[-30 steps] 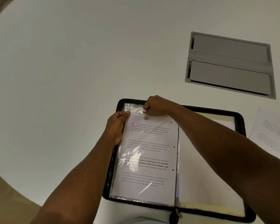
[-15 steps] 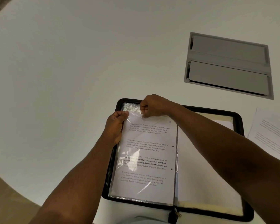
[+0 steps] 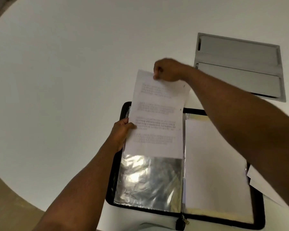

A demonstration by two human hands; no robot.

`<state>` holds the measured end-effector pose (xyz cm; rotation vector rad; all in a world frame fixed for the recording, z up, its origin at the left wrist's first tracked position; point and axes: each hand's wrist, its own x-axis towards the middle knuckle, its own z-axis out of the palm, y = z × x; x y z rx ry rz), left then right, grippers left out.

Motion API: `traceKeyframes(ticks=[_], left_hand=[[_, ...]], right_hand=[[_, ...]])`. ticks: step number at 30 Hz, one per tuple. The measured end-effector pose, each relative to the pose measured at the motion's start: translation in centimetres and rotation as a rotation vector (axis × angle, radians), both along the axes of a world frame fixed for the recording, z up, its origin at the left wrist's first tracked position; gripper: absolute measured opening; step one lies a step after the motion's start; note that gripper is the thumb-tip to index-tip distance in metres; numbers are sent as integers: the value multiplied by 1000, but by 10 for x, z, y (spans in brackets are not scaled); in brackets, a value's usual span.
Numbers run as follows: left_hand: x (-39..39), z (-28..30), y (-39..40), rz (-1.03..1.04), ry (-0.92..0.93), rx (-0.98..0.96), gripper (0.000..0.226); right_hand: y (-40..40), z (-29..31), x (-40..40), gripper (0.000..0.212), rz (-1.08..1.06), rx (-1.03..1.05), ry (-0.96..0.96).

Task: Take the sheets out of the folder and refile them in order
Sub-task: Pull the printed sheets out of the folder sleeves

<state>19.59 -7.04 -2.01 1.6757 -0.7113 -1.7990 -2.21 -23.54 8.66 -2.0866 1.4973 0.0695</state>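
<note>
**White round table, sheet partly out of the sleeve**

White tabletop (image 3: 57,80) fills most of the view; its curved edge runs along the lower left, with a tan floor strip (image 3: 0,197) beyond it.

Nearest: a black zip folder (image 3: 259,219) lies open and flat at the table's near edge, zipper pull (image 3: 183,220) at the bottom of the spine. The left half holds a clear plastic sleeve (image 3: 148,182), glare across its lower part, which shows no paper. The right half holds a blank white page (image 3: 215,164).

A printed sheet (image 3: 157,117) sits partly out of the sleeve top: its lower edge is inside, over the sleeve's upper half, and its top sticks out past the folder's far rim. Four text blocks are visible, too blurred to read.

Left hand (image 3: 122,132) is at the folder's left rim, fingers curled, thumb on the sheet's left edge. I can't tell whether it also holds the sleeve.

Right hand (image 3: 168,70) is further out, above the folder's far rim, fingers clenched and pinching the sheet's top edge. Its forearm crosses over the right page.

Loose sheets (image 3: 260,180) lie on the table just right of the folder, touching or tucked under its right rim; I can't tell which.

Farthest: a grey rectangular hatch (image 3: 240,67) is set flush in the tabletop, two flaps, well apart from the folder.
</note>
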Motion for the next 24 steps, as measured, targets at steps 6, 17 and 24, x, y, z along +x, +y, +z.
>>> traceKeyframes(ticks=[6, 17, 24], left_hand=[[-7, 4, 4, 22, -43, -32, 25], [-2, -2, -4, -115, -358, -137, 22], [-18, 13, 7, -188, -714, -335, 52]], right_hand=[[-31, 75, -27, 16, -125, -290, -19], [24, 163, -121, 23, -386, -490, -192], [98, 199, -202, 17, -491, -361, -160]])
